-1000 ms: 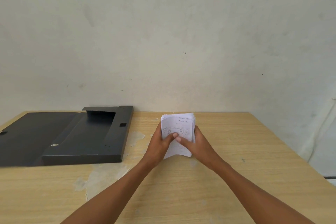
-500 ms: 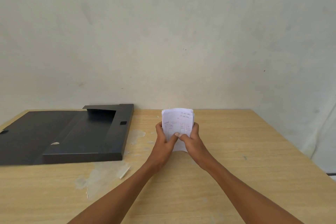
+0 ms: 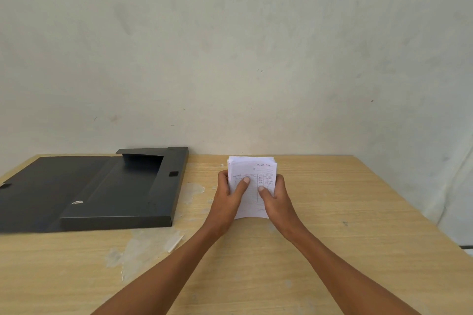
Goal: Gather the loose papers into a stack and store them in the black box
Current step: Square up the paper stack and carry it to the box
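A stack of white papers (image 3: 253,174) with printed tables and handwriting stands on its lower edge on the wooden table, near the middle. My left hand (image 3: 227,197) grips its left side with the thumb on the front sheet. My right hand (image 3: 275,198) grips its right side the same way. The black box (image 3: 133,186) lies open and flat to the left of the stack, its lid (image 3: 43,186) spread out further left. Nothing lies inside the box that I can see.
The wooden table (image 3: 345,225) ends at a pale wall behind. A small white paper scrap (image 3: 175,243) lies on a worn patch in front of the box. The table's right edge drops off at the far right.
The stack has been straightened more upright and squared between both hands. My thumbs have shifted on the front sheet.
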The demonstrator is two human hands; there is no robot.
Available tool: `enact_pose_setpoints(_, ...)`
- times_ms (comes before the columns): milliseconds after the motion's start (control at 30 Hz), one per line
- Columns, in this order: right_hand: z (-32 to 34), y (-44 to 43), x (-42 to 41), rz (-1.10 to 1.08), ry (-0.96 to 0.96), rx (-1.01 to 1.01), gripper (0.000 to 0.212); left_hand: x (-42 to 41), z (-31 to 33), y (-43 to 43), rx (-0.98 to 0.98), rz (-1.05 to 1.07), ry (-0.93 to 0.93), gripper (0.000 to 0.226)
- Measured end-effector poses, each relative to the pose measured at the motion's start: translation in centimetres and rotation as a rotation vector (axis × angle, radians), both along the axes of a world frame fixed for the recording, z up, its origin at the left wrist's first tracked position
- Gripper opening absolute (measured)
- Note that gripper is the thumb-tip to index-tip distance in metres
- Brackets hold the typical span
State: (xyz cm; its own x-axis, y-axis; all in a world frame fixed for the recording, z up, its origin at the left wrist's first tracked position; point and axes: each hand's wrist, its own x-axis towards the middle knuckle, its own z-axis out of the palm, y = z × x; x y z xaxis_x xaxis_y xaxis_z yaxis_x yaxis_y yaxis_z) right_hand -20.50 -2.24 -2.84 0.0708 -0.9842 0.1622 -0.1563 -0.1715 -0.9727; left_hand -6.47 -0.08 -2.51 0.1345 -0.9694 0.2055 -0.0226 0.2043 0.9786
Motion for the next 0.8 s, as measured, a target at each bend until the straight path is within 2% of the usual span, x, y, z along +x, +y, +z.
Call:
enact_pose_setpoints(233, -0.3, 0.1, -0.2, 0.057, 0.076, -0.073, 0.027, -1.4, 4.0, -0.6, -0.021, 0.17, 0.024, 0.044)
enact_pose_setpoints(300, -0.6, 0.2, -0.1, 0.073, 0.069, -0.098, 0.042, -1.8, 4.0, -0.9, 0.008, 0.231, 0.022, 0.042)
enact_pose_setpoints(367, -0.9, 0.4, 0.0, 0.052, 0.092, -0.164, 0.072, -2.1, 3.6, -1.1, 0.015, 0.264, 0.014, 0.037)
enact_pose_setpoints(400, -0.7, 0.6, -0.1, 0.011, 0.146, -0.233, 0.084, -2.2, 3.4, -1.1, 0.017, 0.269, 0.007, 0.035)
enact_pose_setpoints(467, -0.1, 0.8, -0.4, -0.093, 0.315, -0.431, 0.092, -2.3, 3.3, -1.3, 0.013, 0.267, 0.003, 0.032)
enact_pose_setpoints(567, 0.9, 0.5, -0.7, -0.183, 0.529, -0.662, 0.076, -2.4, 3.4, -1.4, -0.012, 0.259, 0.009, 0.028)
enact_pose_setpoints(667, 1.4, 0.4, -0.6, -0.227, 0.61, -0.683, 0.055, -2.3, 3.3, -1.2, -0.021, 0.244, 0.015, 0.028)
enact_pose_setpoints(800, 1.2, 0.6, -0.8, -0.233, 0.594, -0.65, 0.053, -2.1, 2.9, -1.2, 0.004, 0.239, -0.006, 0.04)
